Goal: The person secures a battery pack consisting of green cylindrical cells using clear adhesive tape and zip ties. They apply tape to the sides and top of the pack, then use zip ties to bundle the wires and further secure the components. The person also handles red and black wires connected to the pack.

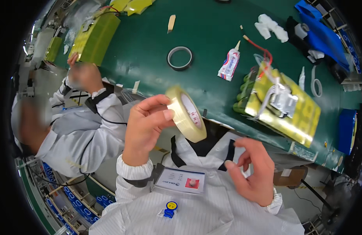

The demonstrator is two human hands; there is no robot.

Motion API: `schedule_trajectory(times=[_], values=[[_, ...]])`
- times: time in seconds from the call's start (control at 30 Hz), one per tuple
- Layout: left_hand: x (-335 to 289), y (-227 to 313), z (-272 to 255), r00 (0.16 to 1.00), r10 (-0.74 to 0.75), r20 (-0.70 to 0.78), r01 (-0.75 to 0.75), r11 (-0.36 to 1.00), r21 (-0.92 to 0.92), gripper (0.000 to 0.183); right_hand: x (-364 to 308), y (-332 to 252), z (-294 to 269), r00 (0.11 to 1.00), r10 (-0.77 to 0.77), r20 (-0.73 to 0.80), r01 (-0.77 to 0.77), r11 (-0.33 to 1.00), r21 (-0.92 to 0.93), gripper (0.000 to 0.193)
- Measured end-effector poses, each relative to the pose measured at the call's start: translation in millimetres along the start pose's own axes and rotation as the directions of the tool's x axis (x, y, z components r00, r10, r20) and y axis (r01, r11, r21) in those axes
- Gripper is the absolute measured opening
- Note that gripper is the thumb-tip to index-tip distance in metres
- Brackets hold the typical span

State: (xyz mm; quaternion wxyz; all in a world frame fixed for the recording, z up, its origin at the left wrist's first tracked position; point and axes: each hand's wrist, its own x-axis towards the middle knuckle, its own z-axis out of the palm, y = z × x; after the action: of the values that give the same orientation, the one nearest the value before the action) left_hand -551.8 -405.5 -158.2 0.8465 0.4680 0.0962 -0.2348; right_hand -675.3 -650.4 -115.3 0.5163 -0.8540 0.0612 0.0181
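My left hand (147, 127) grips a roll of clear yellowish tape (187, 115) by its edge, thumb in front and fingers behind, held up before my chest near the table's front edge. To its right, my right hand (253, 170) is raised with thumb and index finger apart and the other fingers curled; nothing shows between them. Beyond that hand lies a battery pack (286, 103) in yellow wrap, green cells showing at its left end, with wires and a silvery part on top. A white glue tube (229, 64) with a pointed nozzle rests just left of the pack.
On the green table (145, 51) lie a black tape roll (180, 58), a tan strip (171, 23), crumpled white tissue (271, 28) and a white ring of tape (316, 87). At left, a co-worker (83, 117) in a white coat touches another yellow-wrapped pack (97, 37).
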Motion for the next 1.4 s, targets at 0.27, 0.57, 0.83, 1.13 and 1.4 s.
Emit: schedule_trajectory(times=[0.27, 0.57, 0.83, 1.13, 1.4], values=[[5, -78, -53, 0.972, 0.151, 0.182, -0.151, 0.988, -0.017, 0.034, 20, 92, 99, 0.865, -0.468, 0.182, 0.495, 0.856, -0.151, 0.044], [-79, -126, -83, 0.906, 0.380, 0.188, -0.424, 0.831, 0.360, 0.048, -3, 83, 167, 0.845, -0.525, 0.102, 0.497, 0.841, 0.213, 0.031], [-75, -138, -118, 0.900, 0.328, 0.286, -0.412, 0.856, 0.314, 0.030, 37, 60, 119, 0.957, -0.234, 0.173, 0.197, 0.959, 0.205, 0.021], [-42, -144, -118, 0.939, 0.118, 0.322, -0.208, 0.943, 0.261, 0.028, 88, 73, 136, 0.868, -0.080, 0.491, -0.060, 0.963, 0.264, 0.021], [-17, -131, -121, 0.980, 0.141, 0.143, -0.186, 0.905, 0.382, 0.032, 132, 63, 147, 0.970, -0.070, 0.234, 0.087, 0.994, -0.064, 0.016]])
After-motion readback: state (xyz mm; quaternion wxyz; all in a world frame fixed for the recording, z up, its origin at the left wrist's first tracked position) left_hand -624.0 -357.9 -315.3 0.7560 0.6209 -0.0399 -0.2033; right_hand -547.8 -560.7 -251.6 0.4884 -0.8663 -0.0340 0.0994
